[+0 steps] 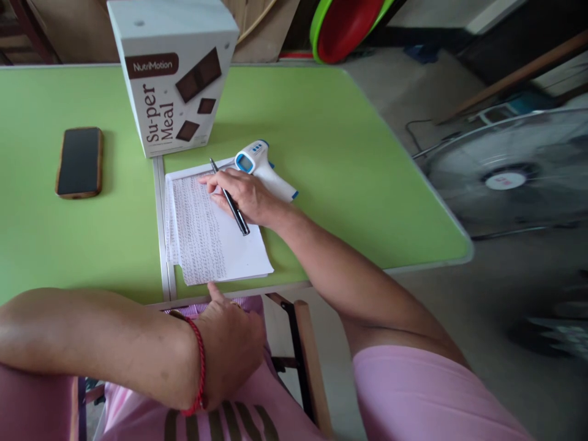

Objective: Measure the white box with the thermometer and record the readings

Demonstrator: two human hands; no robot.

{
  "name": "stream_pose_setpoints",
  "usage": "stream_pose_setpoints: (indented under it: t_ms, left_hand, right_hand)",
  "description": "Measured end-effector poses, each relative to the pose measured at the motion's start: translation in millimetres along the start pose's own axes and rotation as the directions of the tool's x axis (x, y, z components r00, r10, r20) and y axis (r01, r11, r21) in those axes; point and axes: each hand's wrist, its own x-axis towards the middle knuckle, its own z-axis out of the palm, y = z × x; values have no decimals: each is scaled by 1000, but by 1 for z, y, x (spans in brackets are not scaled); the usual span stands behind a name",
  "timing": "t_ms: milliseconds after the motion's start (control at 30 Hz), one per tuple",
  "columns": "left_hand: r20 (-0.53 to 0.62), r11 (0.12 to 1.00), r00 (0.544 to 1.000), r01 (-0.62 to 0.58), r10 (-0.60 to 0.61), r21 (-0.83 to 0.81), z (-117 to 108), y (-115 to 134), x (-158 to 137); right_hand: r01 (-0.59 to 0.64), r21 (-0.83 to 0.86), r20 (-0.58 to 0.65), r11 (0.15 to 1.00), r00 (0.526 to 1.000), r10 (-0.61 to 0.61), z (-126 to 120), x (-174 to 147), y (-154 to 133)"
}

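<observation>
My right hand rests on a sheet of paper, with a black pen held slantwise in its fingers. Rows of small handwriting cover the sheet's left part; more paper shows beneath it. My left hand, with a red braided cord at the wrist, is at the table's front edge. Its index finger stretches to the paper's bottom edge, while the other fingers are bent and partly hidden. Just beyond my right hand lies a white and blue infrared thermometer, its handle partly behind that hand.
The green folding table has a metal seam running beside the paper. A white NutriMotion box stands upright behind the paper. To the left lies a phone in a brown case. Off the table's right side stands a fan.
</observation>
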Motion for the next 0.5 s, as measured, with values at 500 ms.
stream_pose_setpoints:
  t_ms: [500]
  left_hand:
    - [120, 996, 989, -85, 83, 11, -10, -3, 0]
  right_hand:
    - [66, 63, -25, 996, 998, -65, -4, -2, 4]
